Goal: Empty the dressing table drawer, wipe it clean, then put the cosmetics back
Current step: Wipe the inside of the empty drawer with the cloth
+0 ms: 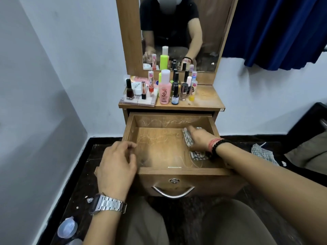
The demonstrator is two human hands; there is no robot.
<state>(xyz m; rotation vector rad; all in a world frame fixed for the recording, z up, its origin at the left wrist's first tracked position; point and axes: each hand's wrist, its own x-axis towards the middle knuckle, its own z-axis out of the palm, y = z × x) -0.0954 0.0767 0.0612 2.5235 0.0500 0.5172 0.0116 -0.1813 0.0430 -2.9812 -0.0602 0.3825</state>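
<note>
One step done: emptying. The pulled-out brown wooden drawer (169, 121) held no cosmetics, only the cloth and the hand working it.
Step in hand: wiping, by my reading; pale swirled streaks showed on the drawer's floor and back wall, so the cleaning looked unfinished.
Right hand: the right hand (198, 138) lay inside the drawer near its right wall, pressing down on a crumpled grey-and-white checked cloth (196, 154), fingers curled over the wad.
Left hand: the left hand (117, 165) rested at the drawer's front left corner, fingers loosely bent, gripping nothing I could see.
Cosmetics: a cluster of small bottles, tubes and jars of cosmetics (164, 89), among them a pink plastic bottle (165, 91), stood on the wooden dressing table top (207, 99) below the mirror (203, 23).
Left to do: finishing the wipe, then returning every item to the drawer.
</note>
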